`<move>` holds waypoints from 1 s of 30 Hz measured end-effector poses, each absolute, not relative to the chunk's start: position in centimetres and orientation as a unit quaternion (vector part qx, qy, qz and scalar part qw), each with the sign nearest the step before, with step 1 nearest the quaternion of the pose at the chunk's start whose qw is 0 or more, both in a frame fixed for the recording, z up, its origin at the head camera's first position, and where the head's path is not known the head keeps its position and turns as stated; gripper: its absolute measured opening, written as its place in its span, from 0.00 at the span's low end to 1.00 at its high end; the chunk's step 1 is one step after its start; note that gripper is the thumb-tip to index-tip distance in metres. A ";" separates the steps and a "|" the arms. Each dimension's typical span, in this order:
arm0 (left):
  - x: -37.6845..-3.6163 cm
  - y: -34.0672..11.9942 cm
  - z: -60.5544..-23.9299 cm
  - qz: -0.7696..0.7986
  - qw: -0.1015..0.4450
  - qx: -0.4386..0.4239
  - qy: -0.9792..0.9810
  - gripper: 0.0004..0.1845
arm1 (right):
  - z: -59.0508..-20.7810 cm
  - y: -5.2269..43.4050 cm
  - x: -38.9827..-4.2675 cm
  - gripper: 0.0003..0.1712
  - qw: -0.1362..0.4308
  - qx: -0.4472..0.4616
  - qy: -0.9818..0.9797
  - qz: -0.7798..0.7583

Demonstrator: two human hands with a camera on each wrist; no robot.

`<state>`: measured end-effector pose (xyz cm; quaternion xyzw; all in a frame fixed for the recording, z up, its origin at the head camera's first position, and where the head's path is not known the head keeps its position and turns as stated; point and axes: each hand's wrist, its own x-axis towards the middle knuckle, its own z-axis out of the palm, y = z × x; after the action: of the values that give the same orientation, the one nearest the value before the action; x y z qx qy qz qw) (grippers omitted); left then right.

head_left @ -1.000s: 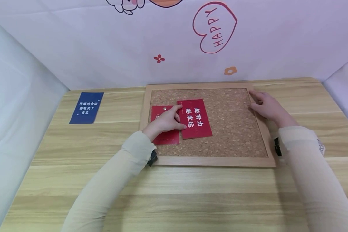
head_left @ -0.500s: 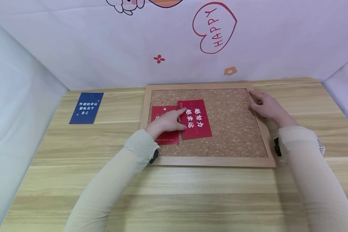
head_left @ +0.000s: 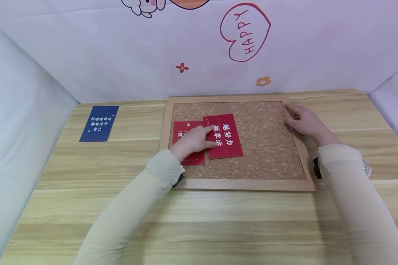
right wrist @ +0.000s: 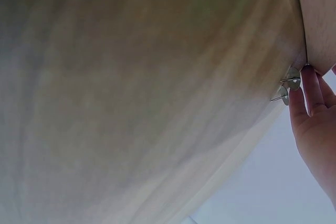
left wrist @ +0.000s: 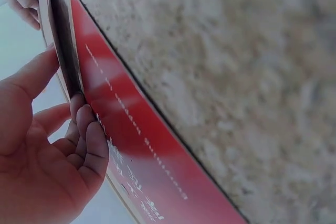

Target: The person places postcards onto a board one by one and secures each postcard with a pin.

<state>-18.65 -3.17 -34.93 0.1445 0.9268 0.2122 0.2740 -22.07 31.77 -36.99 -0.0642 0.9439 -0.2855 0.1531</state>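
My left hand (head_left: 194,141) lies flat-fingered on the red card (head_left: 223,136), which sits on the cork board (head_left: 265,147). Card's thin, light, bendy; I'd pinch an edge. Right hand (head_left: 306,121) rests relaxed on the frame, pins (right wrist: 287,85) under it.

A blue card (head_left: 98,123) with white lettering is laid flat on the wooden table (head_left: 199,221), well to the left. Behind the table a white backdrop (head_left: 119,51) is hung, printed with a "HAPPY" heart (head_left: 245,31) and small flowers (head_left: 182,67)
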 end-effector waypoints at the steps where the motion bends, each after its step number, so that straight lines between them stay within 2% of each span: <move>1: -18.7 -3.2 -34.9 0.213 0.274 0.143 0.927 0.40 | -37.0 31.7 -22.1 0.37 0.153 -0.065 0.944 -0.286; 13: -18.6 -3.1 -34.6 0.198 0.270 0.135 0.933 0.39 | -36.8 31.6 -22.0 0.38 0.156 -0.067 0.942 -0.288; 21: -18.6 -3.2 -34.8 0.118 0.218 0.177 0.952 0.37 | -36.9 31.7 -22.1 0.37 0.152 -0.070 0.943 -0.288; 30: -18.4 -3.3 -35.0 0.110 0.253 0.196 0.941 0.38 | -37.0 31.8 -22.1 0.37 0.155 -0.067 0.943 -0.288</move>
<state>-18.40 -3.29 -34.98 0.1958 0.9410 0.1102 0.2533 -22.13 31.78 -37.03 -0.0672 0.9427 -0.2878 0.1547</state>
